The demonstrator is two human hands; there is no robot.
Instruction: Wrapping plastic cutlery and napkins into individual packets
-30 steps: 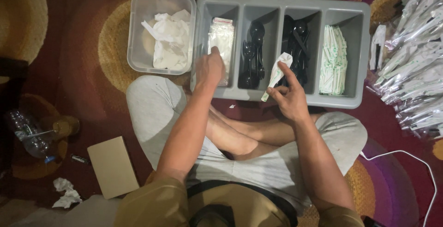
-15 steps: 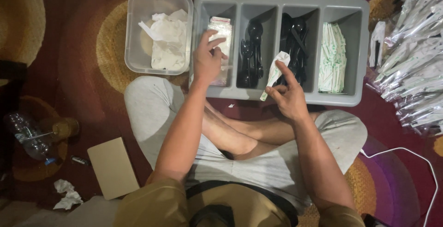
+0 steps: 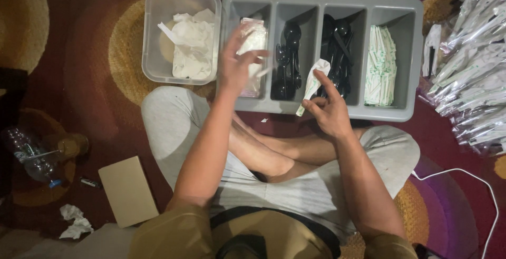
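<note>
Two hands over grey tray, left hand fingers spread, loose, above clear packets in tray's leftmost slot, right hand pinching white wrapper by black spoons, tub w/ tissue left of tray

Left hand motion-blurred, fingers indistinct; covers part of clear packets in tray's leftmost slot. Pile of wrapped sets cut off at right edge. Bottle too dark to make out.

Matt grey plastic tray, glossy black plastic cutlery, clear plastic tub of crumpled white paper, woven carpet.
</note>
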